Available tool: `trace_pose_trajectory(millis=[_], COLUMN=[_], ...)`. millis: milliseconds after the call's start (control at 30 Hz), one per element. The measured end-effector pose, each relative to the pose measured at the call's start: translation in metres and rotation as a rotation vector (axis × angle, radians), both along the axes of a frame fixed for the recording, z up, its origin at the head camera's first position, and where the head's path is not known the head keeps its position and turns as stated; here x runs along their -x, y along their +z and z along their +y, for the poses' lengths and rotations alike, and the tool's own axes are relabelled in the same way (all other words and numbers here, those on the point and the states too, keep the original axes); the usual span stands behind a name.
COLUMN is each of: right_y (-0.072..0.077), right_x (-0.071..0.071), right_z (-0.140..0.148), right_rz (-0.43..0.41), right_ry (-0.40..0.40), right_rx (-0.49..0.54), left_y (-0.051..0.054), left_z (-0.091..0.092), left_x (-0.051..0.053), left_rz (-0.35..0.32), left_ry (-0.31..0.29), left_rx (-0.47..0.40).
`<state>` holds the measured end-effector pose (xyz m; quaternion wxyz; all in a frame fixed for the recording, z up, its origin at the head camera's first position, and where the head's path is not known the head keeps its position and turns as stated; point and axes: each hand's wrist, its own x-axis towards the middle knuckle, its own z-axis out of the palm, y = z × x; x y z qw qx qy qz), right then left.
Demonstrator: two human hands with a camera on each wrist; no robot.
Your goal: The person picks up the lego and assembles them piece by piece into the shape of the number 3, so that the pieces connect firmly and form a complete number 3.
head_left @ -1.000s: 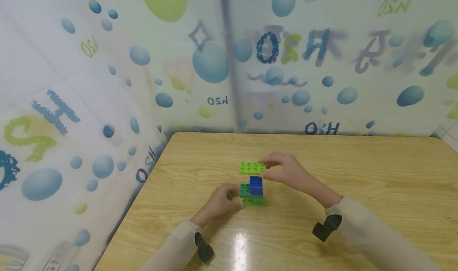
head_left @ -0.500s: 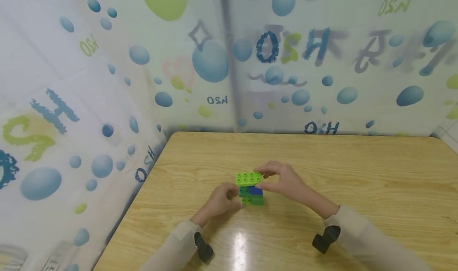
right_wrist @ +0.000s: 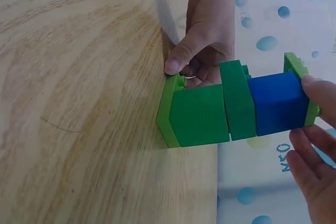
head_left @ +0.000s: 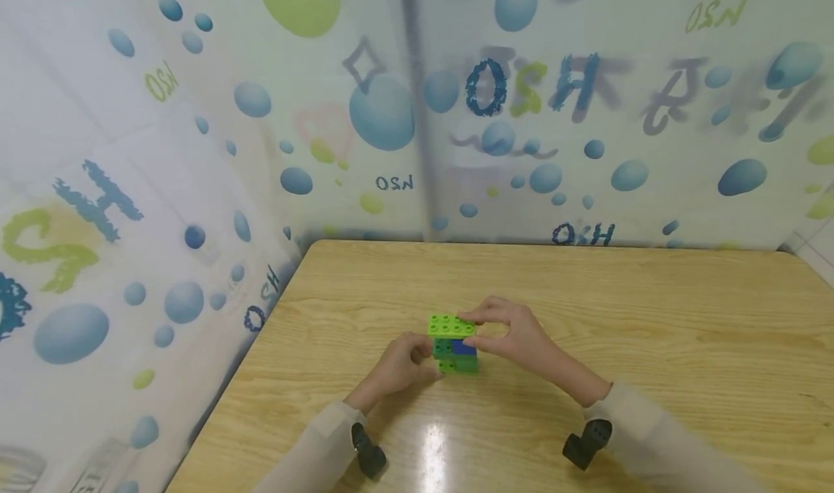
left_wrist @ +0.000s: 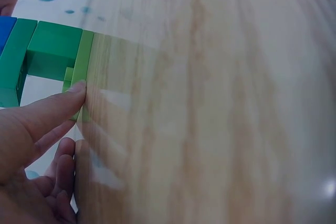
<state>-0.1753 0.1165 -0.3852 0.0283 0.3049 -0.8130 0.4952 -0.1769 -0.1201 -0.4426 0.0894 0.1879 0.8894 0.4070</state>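
A small tower of toy building bricks stands on the table in front of me. From the bottom up it has a lime plate point(right_wrist: 167, 113), a green brick point(right_wrist: 200, 116), a wider green brick point(right_wrist: 239, 102), a blue brick point(right_wrist: 278, 103) and a second lime plate point(head_left: 449, 326) with studs on top. My left hand point(head_left: 397, 366) pinches the bottom lime plate at its left end, thumb on its edge in the left wrist view. With thumb and fingers, my right hand point(head_left: 521, 334) grips the upper lime plate at its right end, against the blue brick's top.
The wooden table point(head_left: 619, 319) extends around the tower, with a light glare near its front. Behind it and to the left hangs a patterned curtain point(head_left: 554, 116) with blue and green drops. Each sleeve carries a dark wrist camera point(head_left: 588, 444).
My right hand has lowered the upper lime plate from above the tower and slightly leftward onto the blue brick. The left hand stays at the base.
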Motion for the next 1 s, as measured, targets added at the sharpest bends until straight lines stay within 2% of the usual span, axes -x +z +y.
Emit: trace_pose_trajectory(millis=[267, 467, 600, 767, 833, 1000], right_y=[0.003, 0.007, 0.007, 0.006, 0.006, 0.009], right_x=[0.000, -0.001, -0.001, 0.001, 0.002, 0.000], right_z=[0.000, -0.002, -0.003, -0.002, -0.001, 0.000], right_rz=[0.044, 0.075, 0.080, 0.115, 0.111, 0.044], right_ry=[-0.001, 0.023, 0.029, 0.025, 0.028, 0.050], right_rx=[-0.072, -0.086, -0.079, -0.140, -0.157, -0.127], left_y=[0.000, -0.001, -0.001, -0.002, -0.002, 0.000], left_z=[0.000, 0.000, -0.002, -0.001, -0.001, -0.001], left_x=[-0.001, 0.000, 0.002, 0.003, 0.003, -0.001], left_rz=[0.011, 0.020, 0.011, -0.011, -0.017, -0.030], left_ry=[-0.021, -0.017, 0.001, -0.008, -0.017, -0.004], left_rx=[0.007, 0.001, 0.005, -0.010, -0.014, -0.002])
